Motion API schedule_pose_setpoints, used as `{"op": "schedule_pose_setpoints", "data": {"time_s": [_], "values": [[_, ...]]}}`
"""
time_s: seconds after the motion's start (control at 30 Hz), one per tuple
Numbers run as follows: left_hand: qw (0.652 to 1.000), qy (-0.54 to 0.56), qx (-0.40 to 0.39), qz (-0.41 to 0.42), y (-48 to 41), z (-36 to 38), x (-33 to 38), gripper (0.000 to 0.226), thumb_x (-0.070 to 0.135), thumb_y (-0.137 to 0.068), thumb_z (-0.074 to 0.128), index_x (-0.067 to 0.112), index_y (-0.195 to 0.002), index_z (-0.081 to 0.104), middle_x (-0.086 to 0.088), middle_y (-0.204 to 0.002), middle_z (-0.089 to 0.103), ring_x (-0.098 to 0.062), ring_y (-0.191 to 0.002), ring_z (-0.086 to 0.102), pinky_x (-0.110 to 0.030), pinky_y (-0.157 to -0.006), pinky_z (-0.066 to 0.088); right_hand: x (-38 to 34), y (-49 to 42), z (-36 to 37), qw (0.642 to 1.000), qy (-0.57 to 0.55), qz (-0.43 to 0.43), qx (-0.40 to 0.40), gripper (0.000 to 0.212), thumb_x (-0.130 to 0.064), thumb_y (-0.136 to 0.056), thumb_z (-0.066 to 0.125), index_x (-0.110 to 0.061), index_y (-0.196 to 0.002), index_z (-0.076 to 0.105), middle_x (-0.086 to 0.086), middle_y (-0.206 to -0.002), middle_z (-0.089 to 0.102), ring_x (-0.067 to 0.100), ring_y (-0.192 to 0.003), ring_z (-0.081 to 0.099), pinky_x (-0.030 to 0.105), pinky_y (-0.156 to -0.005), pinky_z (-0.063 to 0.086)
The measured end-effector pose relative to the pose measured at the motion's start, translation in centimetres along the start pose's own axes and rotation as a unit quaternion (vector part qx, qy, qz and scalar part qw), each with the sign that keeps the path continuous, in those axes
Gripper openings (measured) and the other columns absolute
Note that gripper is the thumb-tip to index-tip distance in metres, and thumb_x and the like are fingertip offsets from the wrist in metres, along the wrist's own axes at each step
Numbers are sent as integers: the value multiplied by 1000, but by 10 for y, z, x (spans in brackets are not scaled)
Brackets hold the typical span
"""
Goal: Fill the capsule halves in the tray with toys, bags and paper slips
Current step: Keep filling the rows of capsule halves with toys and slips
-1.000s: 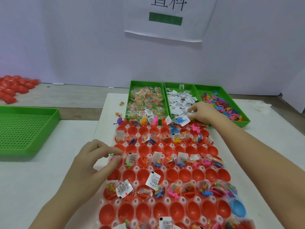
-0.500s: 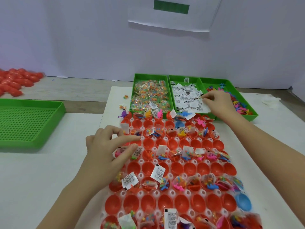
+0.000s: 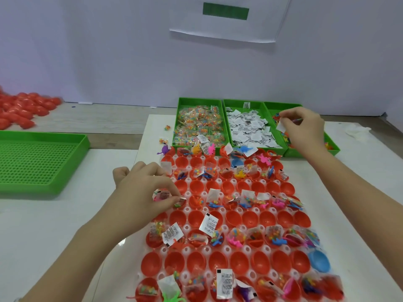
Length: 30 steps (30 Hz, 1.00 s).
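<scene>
- 6 o'clock: tray [image 3: 226, 249] of red capsule halves [image 3: 218, 261] on the counter [image 3: 65, 225]; filled rows alternate with bare ones, roughly half done by the look.
- 8 o'clock: left hand [image 3: 148, 192], fingers curled, pinching a small bag [image 3: 161, 196] over a left-column half. Risk: contents springing out or spilling into the neighbouring cup if released high.
- 1 o'clock: right hand [image 3: 303, 129] pinching a paper slip [image 3: 281, 127] above the toy bin [image 3: 332, 147]; toy also held, cannot tell. Risk: slip lost among toys while grabbing one.
</scene>
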<state>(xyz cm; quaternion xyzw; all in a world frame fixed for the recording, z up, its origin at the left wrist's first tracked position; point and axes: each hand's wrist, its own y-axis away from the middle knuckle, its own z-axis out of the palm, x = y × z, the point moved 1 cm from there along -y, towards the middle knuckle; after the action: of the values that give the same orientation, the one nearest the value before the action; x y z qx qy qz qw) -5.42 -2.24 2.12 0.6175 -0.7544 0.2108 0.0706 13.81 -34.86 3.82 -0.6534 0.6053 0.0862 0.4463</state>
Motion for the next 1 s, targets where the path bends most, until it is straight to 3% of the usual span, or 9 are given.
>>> {"op": "schedule_pose_setpoints", "data": {"time_s": [0.13,0.23,0.43,0.57,0.63,0.73,0.87,1.0], "values": [[996,-41,26,69,1,-3,2,21,31,-64,88,39,-72,70,22,-81,43,-5,-77,46,-32,-66,11,-20,10,-12,999,-39,4,-2,11,-12,-89,62,-22,-91,67,0,-91,66,8,-70,58,22,-73,47],[994,-29,23,98,-2,-7,1,21,28,-65,88,37,-75,71,27,-81,41,2,-77,40,-32,-65,11,-52,30,-20,995,-98,-9,-14,14,-11,-87,66,-24,-94,66,1,-92,69,5,-70,59,21,-73,50],[994,-22,-39,95,1,-12,-6,22,31,-73,81,46,-87,71,18,-86,51,-2,-81,48,-32,-75,17,-123,99,-14,937,-219,-97,-254,33,-15,-81,75,-35,-106,66,-7,-83,72,11,-70,69,19,-62,55],[997,44,-25,60,0,-17,-2,27,33,-71,59,46,-92,70,19,-91,51,-1,-98,47,-30,-86,19,-133,118,13,916,-134,-118,-359,29,-11,-84,72,-33,-102,68,-10,-78,68,-3,-69,61,10,-66,45],[996,46,-16,71,-2,-17,3,26,33,-73,56,45,-91,71,19,-89,48,0,-95,44,-32,-86,19,-134,123,23,905,-131,-108,-391,26,-10,-85,71,-28,-103,69,-10,-80,67,-4,-71,60,10,-68,44],[995,10,-25,92,-5,-16,12,29,39,-77,50,45,-95,72,18,-87,44,0,-86,40,-32,-83,18,-133,127,29,892,-138,-101,-419,29,-4,-86,67,-23,-108,67,0,-81,67,1,-66,63,17,-68,51],[992,-65,-62,86,-9,-9,17,45,50,-78,35,47,-110,66,14,-93,38,-4,-91,29,-28,-81,12,-131,127,34,892,-111,-119,-422,36,2,-84,66,-24,-110,65,1,-83,67,12,-75,65,29,-74,55],[991,-77,-72,82,-9,-1,17,50,53,-76,32,46,-112,65,12,-94,34,-5,-93,25,-27,-81,9,-128,128,37,887,-137,-102,-429,38,2,-81,69,-24,-108,65,-1,-79,68,10,-72,66,21,-68,54]]}}
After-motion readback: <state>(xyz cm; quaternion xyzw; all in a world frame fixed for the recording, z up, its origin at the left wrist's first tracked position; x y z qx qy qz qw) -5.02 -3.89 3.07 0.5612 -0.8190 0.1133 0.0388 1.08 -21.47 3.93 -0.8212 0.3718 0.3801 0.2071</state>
